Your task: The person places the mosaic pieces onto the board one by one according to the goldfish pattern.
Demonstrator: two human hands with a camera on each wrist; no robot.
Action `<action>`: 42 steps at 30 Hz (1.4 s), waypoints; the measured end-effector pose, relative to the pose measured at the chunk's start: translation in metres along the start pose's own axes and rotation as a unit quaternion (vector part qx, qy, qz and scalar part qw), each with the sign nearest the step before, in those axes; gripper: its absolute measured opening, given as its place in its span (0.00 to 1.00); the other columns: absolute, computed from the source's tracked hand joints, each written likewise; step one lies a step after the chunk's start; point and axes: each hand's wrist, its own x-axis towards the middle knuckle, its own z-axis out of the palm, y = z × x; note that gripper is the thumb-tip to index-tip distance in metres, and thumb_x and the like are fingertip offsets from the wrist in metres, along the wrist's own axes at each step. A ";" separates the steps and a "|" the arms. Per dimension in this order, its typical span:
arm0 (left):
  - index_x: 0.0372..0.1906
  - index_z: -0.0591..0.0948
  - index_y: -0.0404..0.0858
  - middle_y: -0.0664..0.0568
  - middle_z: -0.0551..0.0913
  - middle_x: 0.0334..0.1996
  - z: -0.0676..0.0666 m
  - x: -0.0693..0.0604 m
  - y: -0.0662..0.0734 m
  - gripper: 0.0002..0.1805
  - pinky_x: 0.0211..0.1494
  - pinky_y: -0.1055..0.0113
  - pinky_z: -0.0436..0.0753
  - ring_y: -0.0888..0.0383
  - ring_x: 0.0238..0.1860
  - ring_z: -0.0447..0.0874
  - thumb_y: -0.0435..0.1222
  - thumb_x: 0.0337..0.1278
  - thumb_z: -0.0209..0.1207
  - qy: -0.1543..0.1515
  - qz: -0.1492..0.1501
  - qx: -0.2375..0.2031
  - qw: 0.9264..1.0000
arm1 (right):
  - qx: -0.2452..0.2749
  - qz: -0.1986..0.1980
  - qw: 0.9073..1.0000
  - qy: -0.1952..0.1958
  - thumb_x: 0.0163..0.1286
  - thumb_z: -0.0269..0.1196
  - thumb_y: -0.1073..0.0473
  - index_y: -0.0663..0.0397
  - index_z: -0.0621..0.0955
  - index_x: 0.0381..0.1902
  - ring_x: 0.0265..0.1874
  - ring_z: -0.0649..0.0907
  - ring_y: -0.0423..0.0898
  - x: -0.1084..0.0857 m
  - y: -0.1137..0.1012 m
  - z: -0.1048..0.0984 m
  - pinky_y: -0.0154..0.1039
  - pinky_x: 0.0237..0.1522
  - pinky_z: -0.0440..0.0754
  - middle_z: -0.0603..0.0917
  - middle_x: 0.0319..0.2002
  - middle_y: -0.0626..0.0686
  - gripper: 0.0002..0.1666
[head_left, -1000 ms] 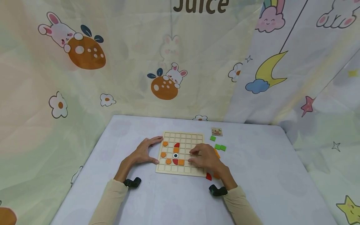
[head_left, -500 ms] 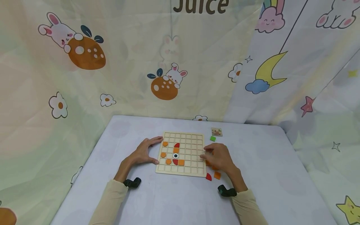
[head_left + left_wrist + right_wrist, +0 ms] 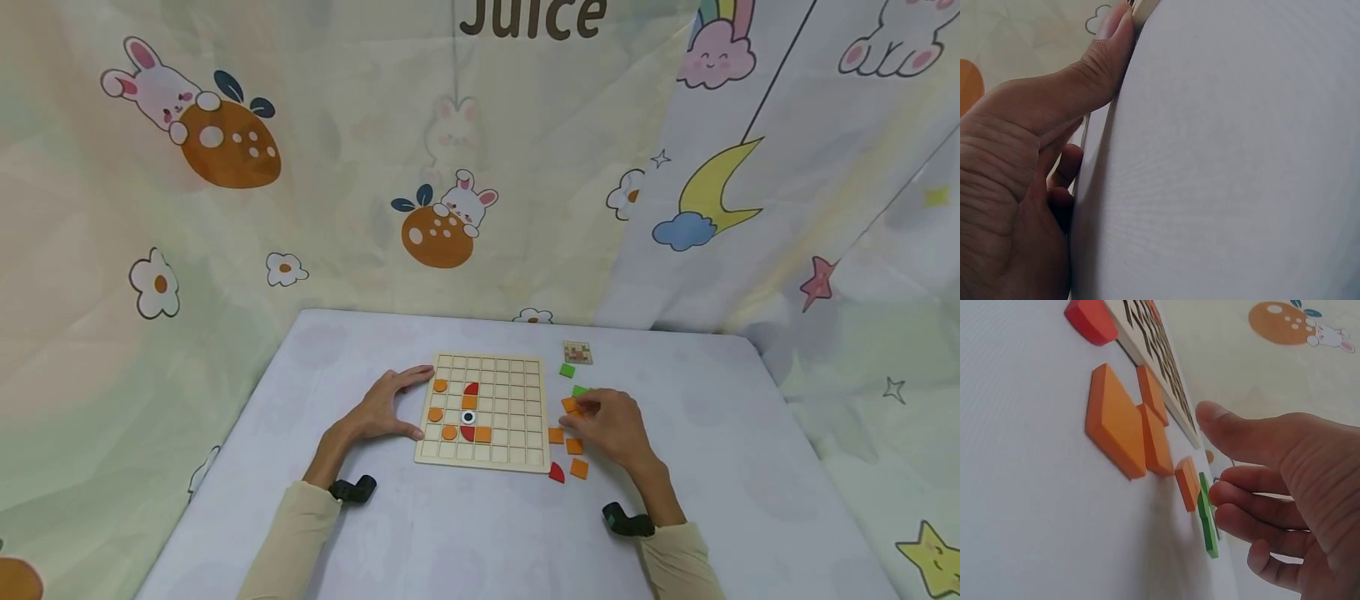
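Head view: the right hand (image 3: 615,423) has moved off the gridded board (image 3: 480,465) to the loose pieces beside its right edge, while the pieces seen on the grid look unchanged, so the work now seems to be at the supply rather than at the cells. Its grip is apart, thumb and fingers parted with nothing seen between them, close to a loose orange square (image 3: 568,405); whether it touches, I cannot tell. The left hand (image 3: 381,406) rests spread along the board's left edge, thumb and fingers also apart. On the grid, counted: 3 orange discs (image 3: 440,386), 2 red wedges (image 3: 471,388), 2 orange tiles (image 3: 483,434) and 1 black-and-white round piece (image 3: 468,417). Loose on the desk (image 3: 450,533): at least 4 orange squares, at least 2 green squares (image 3: 567,370), 1 red quarter piece (image 3: 557,472) and 1 picture card (image 3: 577,352).
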 end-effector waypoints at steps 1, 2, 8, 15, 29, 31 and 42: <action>0.83 0.71 0.46 0.51 0.68 0.86 0.000 0.000 0.000 0.65 0.65 0.51 0.71 0.52 0.58 0.70 0.51 0.33 0.90 0.000 0.001 -0.003 1.000 | -0.004 0.004 1.000 0.001 0.57 0.86 0.51 0.62 0.93 0.43 0.36 0.88 0.49 -0.001 0.001 0.000 0.45 0.42 0.85 0.94 0.37 0.54 0.24; 0.83 0.71 0.46 0.52 0.68 0.86 0.000 0.000 -0.001 0.65 0.65 0.51 0.71 0.52 0.58 0.70 0.51 0.33 0.90 0.000 0.001 -0.007 1.000 | -0.009 0.008 1.000 0.000 0.57 0.86 0.50 0.62 0.92 0.43 0.36 0.87 0.48 -0.002 0.002 -0.001 0.45 0.42 0.85 0.93 0.36 0.54 0.24; 0.83 0.72 0.45 0.52 0.68 0.85 0.000 0.000 0.000 0.65 0.65 0.51 0.71 0.53 0.57 0.70 0.50 0.32 0.90 -0.002 0.005 -0.021 1.000 | -0.036 0.047 0.998 -0.020 0.59 0.84 0.48 0.61 0.92 0.43 0.36 0.84 0.47 -0.005 0.006 -0.001 0.45 0.44 0.84 0.90 0.33 0.52 0.24; 0.83 0.72 0.47 0.54 0.67 0.86 0.000 0.001 -0.001 0.65 0.65 0.52 0.70 0.54 0.56 0.69 0.50 0.32 0.90 -0.002 -0.001 -0.018 1.000 | -0.042 0.064 0.996 -0.034 0.60 0.84 0.47 0.60 0.91 0.42 0.35 0.82 0.48 -0.005 0.009 0.003 0.43 0.42 0.82 0.88 0.33 0.52 0.24; 0.83 0.72 0.46 0.53 0.68 0.85 0.000 0.001 -0.002 0.65 0.65 0.52 0.71 0.53 0.58 0.70 0.50 0.32 0.90 -0.002 0.001 -0.010 1.000 | -0.023 0.057 0.998 -0.032 0.63 0.81 0.54 0.63 0.89 0.39 0.32 0.79 0.47 -0.006 0.006 0.005 0.41 0.38 0.79 0.85 0.29 0.52 0.17; 0.83 0.72 0.46 0.53 0.68 0.85 0.001 0.000 -0.002 0.65 0.65 0.52 0.71 0.53 0.59 0.70 0.51 0.32 0.90 -0.003 -0.002 -0.008 1.000 | -0.022 0.054 0.998 -0.033 0.64 0.80 0.54 0.62 0.88 0.38 0.32 0.79 0.47 -0.007 0.007 0.004 0.40 0.39 0.79 0.85 0.29 0.52 0.17; 0.83 0.72 0.46 0.52 0.68 0.85 -0.001 0.000 0.000 0.64 0.65 0.52 0.71 0.53 0.57 0.70 0.51 0.33 0.90 0.001 0.003 -0.009 1.000 | -0.003 0.050 0.998 -0.043 0.63 0.78 0.56 0.62 0.88 0.39 0.35 0.80 0.47 -0.005 0.010 0.003 0.41 0.41 0.80 0.86 0.31 0.52 0.15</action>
